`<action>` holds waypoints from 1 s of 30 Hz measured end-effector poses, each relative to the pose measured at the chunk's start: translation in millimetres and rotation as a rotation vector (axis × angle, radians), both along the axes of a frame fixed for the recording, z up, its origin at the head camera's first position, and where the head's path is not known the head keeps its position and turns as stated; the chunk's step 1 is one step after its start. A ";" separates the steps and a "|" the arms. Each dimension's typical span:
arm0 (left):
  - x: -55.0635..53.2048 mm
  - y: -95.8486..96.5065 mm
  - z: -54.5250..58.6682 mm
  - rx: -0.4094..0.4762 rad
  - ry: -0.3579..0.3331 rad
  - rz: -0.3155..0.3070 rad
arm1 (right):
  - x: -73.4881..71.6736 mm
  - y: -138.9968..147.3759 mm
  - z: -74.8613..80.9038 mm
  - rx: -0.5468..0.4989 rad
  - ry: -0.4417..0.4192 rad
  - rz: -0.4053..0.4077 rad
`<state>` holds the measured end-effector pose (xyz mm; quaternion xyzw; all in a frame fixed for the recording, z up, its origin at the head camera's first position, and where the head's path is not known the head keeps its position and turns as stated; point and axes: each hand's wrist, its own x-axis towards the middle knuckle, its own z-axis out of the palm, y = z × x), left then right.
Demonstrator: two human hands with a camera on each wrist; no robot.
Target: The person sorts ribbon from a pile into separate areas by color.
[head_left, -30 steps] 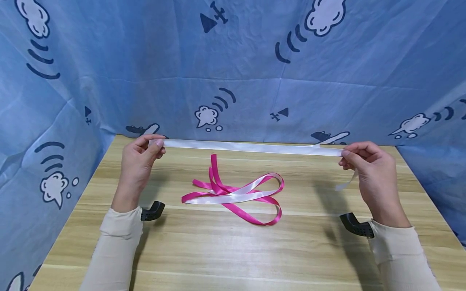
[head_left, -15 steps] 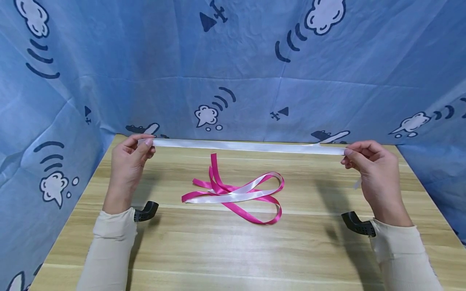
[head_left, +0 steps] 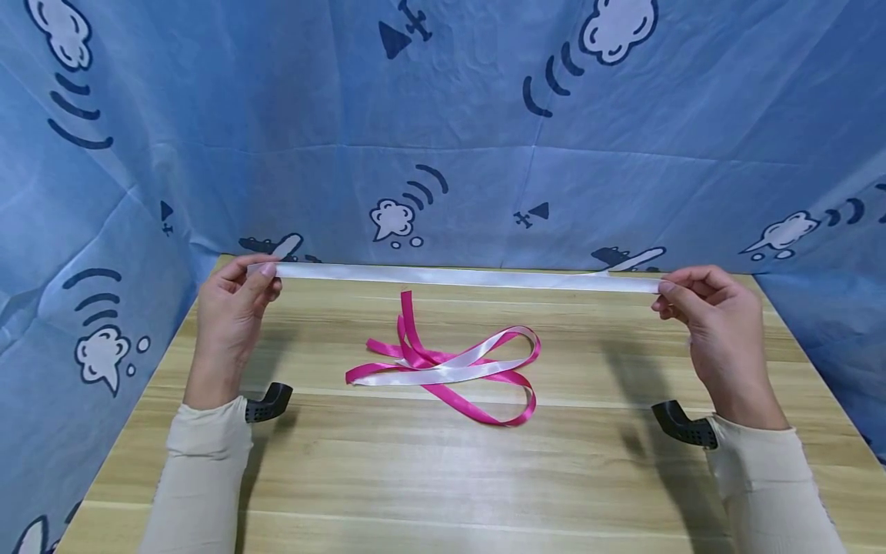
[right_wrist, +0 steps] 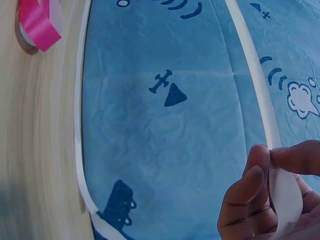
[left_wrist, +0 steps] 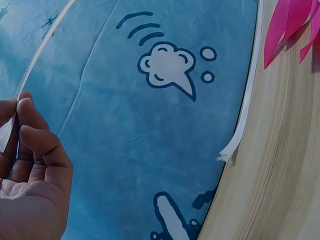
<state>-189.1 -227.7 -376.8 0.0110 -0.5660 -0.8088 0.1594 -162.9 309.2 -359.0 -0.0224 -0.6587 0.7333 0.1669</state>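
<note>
A white satin ribbon (head_left: 450, 277) stretches nearly straight between both hands, above the far side of the table. My left hand (head_left: 228, 312) pinches it at the left between thumb and forefinger, and a short end shows past the grip in the left wrist view. At the other side my right hand (head_left: 723, 338) pinches it likewise; in the right wrist view a loose length of ribbon (right_wrist: 286, 197) hangs down over the palm. Between the arms lies a loose, looped pile of pink ribbon (head_left: 477, 414) with a white ribbon (head_left: 443, 375) across it.
A second white strip (left_wrist: 242, 120) lies along the table's back edge, mostly hidden in the head view behind the stretched ribbon. Blue printed cloth (head_left: 443, 100) hangs behind the wooden table (head_left: 429, 492). Black camera mounts (head_left: 270, 402) jut inward from both wrists.
My left hand has moved left, so a longer stretch of ribbon spans the hands. The right hand has shifted slightly right, and the tail dangling below it has drawn up almost out of sight.
</note>
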 end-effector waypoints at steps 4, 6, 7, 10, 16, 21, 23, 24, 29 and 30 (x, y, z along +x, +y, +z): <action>0.3 -3.2 0.9 0.005 0.011 -0.006 | 0.1 0.8 0.5 0.004 0.001 -0.012; 0.8 -4.6 1.4 0.004 0.013 -0.001 | 0.3 1.3 0.8 0.003 0.003 -0.017; 1.4 -5.3 1.7 -0.002 0.010 0.004 | 0.4 1.5 0.9 0.002 0.005 -0.019; 3.2 -7.6 2.1 -0.010 0.002 0.020 | 0.3 2.2 1.1 -0.005 0.002 -0.024; 5.6 -12.1 1.9 0.013 0.004 0.040 | -0.5 3.4 1.2 -0.030 -0.001 -0.024; 6.8 -15.6 2.4 0.013 0.008 0.051 | 0.5 3.9 1.4 -0.057 0.017 -0.007; 7.2 -17.0 2.8 0.010 0.008 0.056 | 1.0 4.0 1.5 -0.065 0.024 0.001; 7.4 -17.6 3.0 0.011 0.009 0.059 | 1.2 4.0 1.5 -0.067 0.028 0.004; 7.9 -20.5 3.0 0.024 0.016 0.069 | 1.9 4.3 1.7 -0.080 0.048 0.012; 7.9 -21.0 2.9 0.033 0.020 0.069 | 2.1 4.4 1.6 -0.084 0.053 0.014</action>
